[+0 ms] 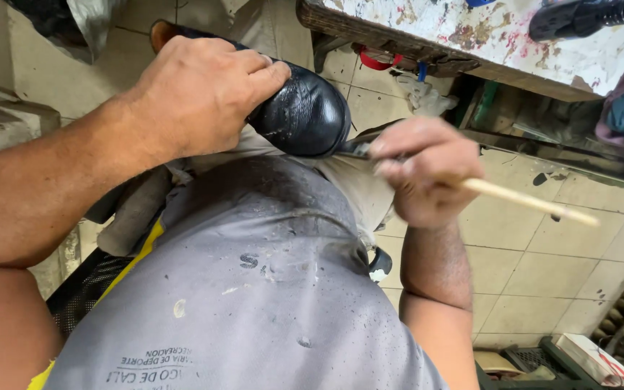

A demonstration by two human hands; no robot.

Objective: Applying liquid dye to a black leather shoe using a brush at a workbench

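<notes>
— Where is the black leather shoe (303,112) right now?

— It rests on the person's lap, on the grey shirt (254,289), toe pointing toward the paint-stained surface (485,36). The left hand (196,94) lies over the shoe's upper, its grip closed around it and pressing down.

— And the other hand?

— The right hand (427,177) sits just beside the shoe's toe, its grip closed on a thin brush with a pale wooden handle (529,201). The dark bristle end touches the shoe at the edge of the toe; the handle sticks out away from the shoe.

— What could go wrong?

— As I judge it, the glossy toe looks slick, so if the left hand eases, the shoe could roll off the lap onto the tiled floor (529,267). The brush tip works close to the shirt too; a slip off the toe's edge would likely smear whatever it carries onto the cloth. Pressing too hard might also bend the slender handle.
</notes>
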